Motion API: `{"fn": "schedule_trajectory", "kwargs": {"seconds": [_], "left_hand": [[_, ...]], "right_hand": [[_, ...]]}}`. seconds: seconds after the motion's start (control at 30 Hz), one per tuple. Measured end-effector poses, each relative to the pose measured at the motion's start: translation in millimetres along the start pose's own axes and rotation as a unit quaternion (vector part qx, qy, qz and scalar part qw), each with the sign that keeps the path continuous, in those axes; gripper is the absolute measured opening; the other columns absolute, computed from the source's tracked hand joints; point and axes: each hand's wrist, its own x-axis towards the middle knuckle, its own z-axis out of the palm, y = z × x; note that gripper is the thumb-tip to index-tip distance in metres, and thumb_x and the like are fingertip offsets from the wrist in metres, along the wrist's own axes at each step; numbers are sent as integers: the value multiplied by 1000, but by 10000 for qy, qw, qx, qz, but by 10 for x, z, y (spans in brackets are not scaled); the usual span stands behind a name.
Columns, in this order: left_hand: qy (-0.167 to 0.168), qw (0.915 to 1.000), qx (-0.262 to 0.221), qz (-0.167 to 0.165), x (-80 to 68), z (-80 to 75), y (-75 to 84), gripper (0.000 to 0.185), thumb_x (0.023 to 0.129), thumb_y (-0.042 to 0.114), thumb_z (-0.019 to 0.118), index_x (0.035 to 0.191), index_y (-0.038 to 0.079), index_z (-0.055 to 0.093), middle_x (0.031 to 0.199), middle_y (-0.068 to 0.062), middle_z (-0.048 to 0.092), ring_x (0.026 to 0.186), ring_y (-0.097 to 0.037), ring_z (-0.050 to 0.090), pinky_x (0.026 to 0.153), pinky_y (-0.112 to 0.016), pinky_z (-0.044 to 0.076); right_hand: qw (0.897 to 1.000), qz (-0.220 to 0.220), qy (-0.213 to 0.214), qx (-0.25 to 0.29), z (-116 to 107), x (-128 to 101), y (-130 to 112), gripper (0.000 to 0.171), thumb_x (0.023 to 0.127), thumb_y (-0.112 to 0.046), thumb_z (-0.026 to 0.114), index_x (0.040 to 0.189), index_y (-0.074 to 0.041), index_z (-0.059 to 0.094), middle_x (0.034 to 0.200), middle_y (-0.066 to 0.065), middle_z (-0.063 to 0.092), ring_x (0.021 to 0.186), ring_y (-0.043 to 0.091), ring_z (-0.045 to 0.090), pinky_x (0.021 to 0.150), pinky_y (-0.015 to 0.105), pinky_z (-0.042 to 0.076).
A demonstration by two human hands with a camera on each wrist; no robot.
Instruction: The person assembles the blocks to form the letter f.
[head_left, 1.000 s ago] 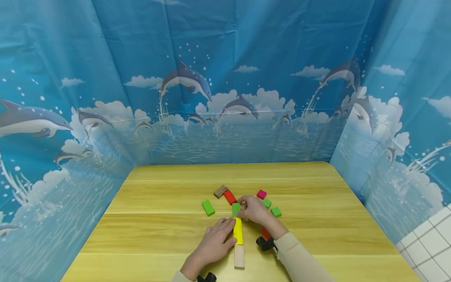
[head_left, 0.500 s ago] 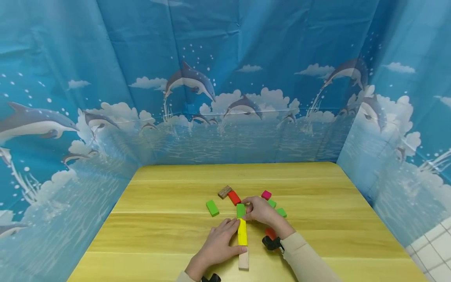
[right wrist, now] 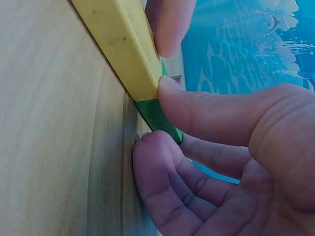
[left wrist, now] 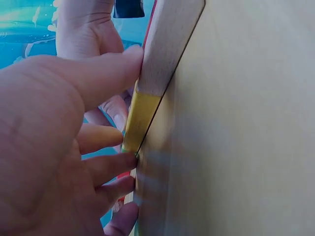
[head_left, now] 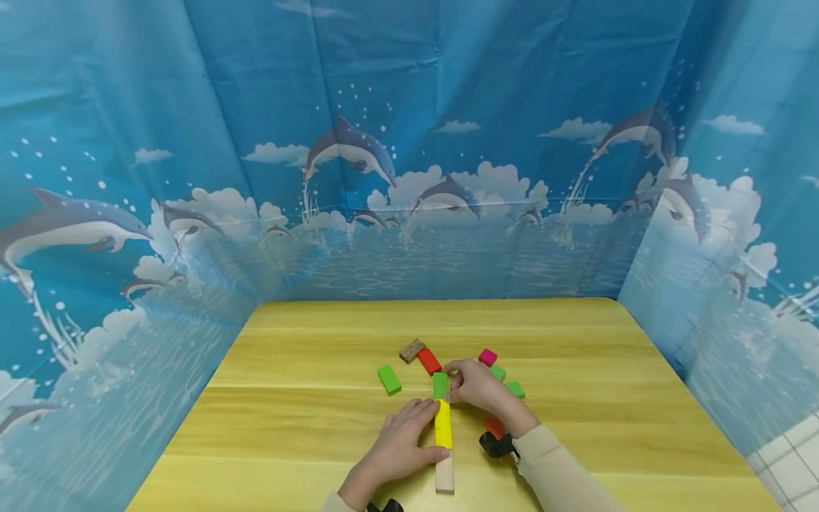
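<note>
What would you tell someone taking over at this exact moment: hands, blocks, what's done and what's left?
Left hand: fingers rest along the yellow block, thumb at the plain wood block.
Right hand: pinches the green block at the yellow block's far end.
Done: wood, yellow and green lie end to end in one row on the table.
Left: loose blocks lie beyond the row, among them a red block, a brown block, another green block and a pink block.
</note>
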Motion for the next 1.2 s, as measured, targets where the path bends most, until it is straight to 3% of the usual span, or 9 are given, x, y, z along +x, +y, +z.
{"fn": "schedule_trajectory", "kwargs": {"seconds": [0.17, 0.33, 0.53, 0.8, 1.07, 1.2], "left_hand": [[154, 9989, -426, 150, 46, 20, -1, 72, 96, 51, 63, 154, 14, 44, 154, -5, 45, 142, -26, 38, 105, -65, 34], [247, 9940, -1017, 324, 126, -94, 42, 61, 100, 36, 63, 152, 8, 45, 152, -6, 47, 140, -27, 43, 110, -53, 38], [602, 9960, -648, 121, 233, -357, -26, 54, 101, 34, 64, 149, 14, 50, 146, -5, 52, 132, -28, 50, 104, -53, 44], [1108, 9924, -485, -205, 374, -645, -342, 50, 99, 32, 67, 144, 13, 57, 142, -13, 55, 131, -35, 50, 103, -56, 44], [1008, 9930, -333, -518, 433, -675, -619, 56, 95, 28, 72, 143, 4, 56, 141, -20, 53, 129, -43, 47, 101, -60, 43], [811, 9942, -317, -628, 504, -699, -702, 60, 94, 32, 73, 143, 3, 55, 133, -21, 56, 120, -40, 50, 90, -53, 49]], "right_hand": [[9999, 54, 71, -96, -21, -29, 45, 53, 82, -4, 83, 131, 1, 63, 78, 6, 60, 64, 20, 54, 55, 29, 48], [9998, 111, 125, -61, -54, -53, 67, 53, 82, -4, 83, 131, 0, 63, 79, 6, 60, 65, 20, 55, 57, 29, 49], [9999, 128, 3, 28, -20, -44, 42, 53, 83, -6, 83, 132, 0, 62, 79, 7, 61, 65, 21, 55, 58, 31, 49], [9999, 139, -9, 58, 34, 3, 18, 55, 82, -5, 83, 132, -2, 62, 79, 6, 60, 65, 21, 55, 58, 33, 48], [9998, 173, -117, 39, 43, 21, 3, 53, 83, -6, 83, 132, -3, 63, 80, 7, 61, 66, 21, 55, 59, 33, 48], [9999, 168, -32, 19, 8, 41, 6, 53, 83, -5, 83, 132, -4, 63, 79, 6, 62, 66, 21, 56, 59, 33, 49]]}}
